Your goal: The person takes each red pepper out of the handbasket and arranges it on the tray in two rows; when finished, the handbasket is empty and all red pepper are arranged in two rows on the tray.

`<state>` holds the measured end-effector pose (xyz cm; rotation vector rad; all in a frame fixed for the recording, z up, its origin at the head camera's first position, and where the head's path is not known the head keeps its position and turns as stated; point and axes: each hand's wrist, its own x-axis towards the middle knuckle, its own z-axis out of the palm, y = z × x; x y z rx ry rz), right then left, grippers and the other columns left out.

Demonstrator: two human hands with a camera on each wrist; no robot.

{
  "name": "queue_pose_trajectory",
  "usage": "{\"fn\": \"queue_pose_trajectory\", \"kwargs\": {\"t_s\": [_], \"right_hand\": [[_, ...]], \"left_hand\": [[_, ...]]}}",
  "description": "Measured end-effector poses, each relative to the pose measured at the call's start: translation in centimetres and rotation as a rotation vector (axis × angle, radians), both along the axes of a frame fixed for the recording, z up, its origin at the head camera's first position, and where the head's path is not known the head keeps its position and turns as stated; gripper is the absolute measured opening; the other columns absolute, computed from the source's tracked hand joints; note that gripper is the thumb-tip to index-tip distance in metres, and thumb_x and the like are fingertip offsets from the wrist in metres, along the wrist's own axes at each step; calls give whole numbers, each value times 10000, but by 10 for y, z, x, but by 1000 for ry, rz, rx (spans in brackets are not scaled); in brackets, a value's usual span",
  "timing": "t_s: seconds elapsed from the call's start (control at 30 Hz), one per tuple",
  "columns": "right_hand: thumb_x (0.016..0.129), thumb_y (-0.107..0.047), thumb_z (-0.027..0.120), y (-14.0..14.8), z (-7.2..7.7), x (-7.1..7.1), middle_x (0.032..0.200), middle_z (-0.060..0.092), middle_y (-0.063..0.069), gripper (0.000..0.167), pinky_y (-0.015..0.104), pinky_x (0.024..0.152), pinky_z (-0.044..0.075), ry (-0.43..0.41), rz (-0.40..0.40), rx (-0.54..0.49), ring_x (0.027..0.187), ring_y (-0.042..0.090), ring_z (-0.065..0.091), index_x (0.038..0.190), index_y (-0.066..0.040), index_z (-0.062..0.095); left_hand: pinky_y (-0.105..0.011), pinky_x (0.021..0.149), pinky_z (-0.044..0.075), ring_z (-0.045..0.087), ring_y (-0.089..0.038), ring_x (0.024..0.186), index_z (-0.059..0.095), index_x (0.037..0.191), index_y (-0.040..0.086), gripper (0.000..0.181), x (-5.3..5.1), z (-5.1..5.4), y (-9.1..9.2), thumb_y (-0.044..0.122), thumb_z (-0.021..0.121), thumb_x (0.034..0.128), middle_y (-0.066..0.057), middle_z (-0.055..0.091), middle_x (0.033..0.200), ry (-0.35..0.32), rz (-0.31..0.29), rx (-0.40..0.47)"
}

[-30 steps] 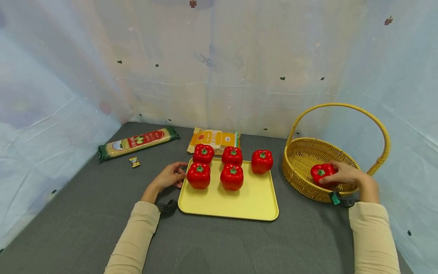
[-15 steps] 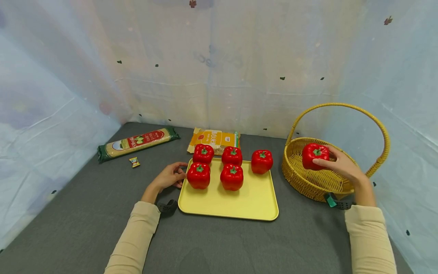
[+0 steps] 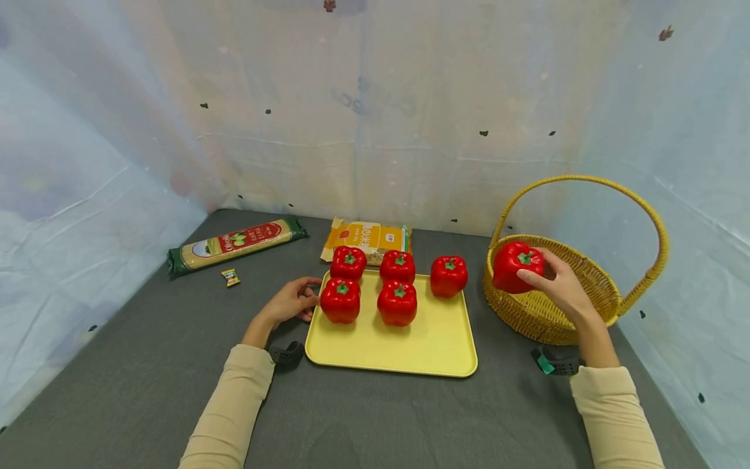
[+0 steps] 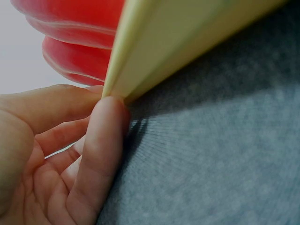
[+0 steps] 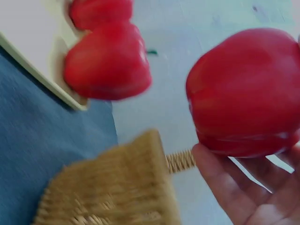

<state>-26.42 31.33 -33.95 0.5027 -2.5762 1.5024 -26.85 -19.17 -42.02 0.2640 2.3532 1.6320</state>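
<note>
My right hand (image 3: 556, 283) grips a red bell pepper (image 3: 514, 267) with a green stem, held up over the left side of the wicker basket (image 3: 515, 316). In the right wrist view the fingers hold this pepper (image 5: 248, 93) from below, above the basket's rim. At the left rim of the yellow tray (image 3: 387, 352), my left hand (image 3: 290, 301) pinches the edge between thumb and finger, as the left wrist view shows on the tray rim (image 4: 140, 51). Several red bell peppers (image 3: 398, 303) stand on the tray, one of them at its far right corner (image 3: 448, 277).
A tall arched handle (image 3: 586, 179) rises over the basket. Behind the tray lies an orange-yellow food packet (image 3: 368, 241). Further left are a long green-ended pasta packet (image 3: 234, 245) and a small yellow wrapped sweet (image 3: 230, 277). A pale sheet (image 3: 410, 130) hangs behind the grey table (image 3: 375, 417).
My right hand has lifted the bell pepper from inside the basket and carried it left, toward the tray. The left hand and tray have stayed still.
</note>
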Motion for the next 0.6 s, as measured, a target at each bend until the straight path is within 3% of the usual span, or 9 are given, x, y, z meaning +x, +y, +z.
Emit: {"fn": "queue_pose_trajectory", "kwargs": {"t_s": [0.27,0.47,0.6], "right_hand": [[877,-161,594,-30,-13,5,1053,544,-118,441,170,725,498,68,-20,10,923,44,542,1277,-18,476],[859,-157,639,-46,-26,5,1148,551,76,484,153,777,490,51,10,11,954,41,554,1295,-24,476],[841,-164,678,-53,-35,5,1216,524,158,547,150,800,484,29,37,23,1016,130,547,1317,-44,436]], "left_hand": [[-297,582,548,574,-190,627,368,1354,-66,479,-1,-1,-1,41,549,924,-158,545,879,-3,0,7],[-286,578,546,566,-177,618,379,1347,-56,468,-2,-3,-1,44,552,923,-152,545,877,-7,-1,10],[-284,575,545,564,-173,614,381,1347,-54,467,-2,-2,-1,47,552,924,-161,544,882,-8,0,10]]}}
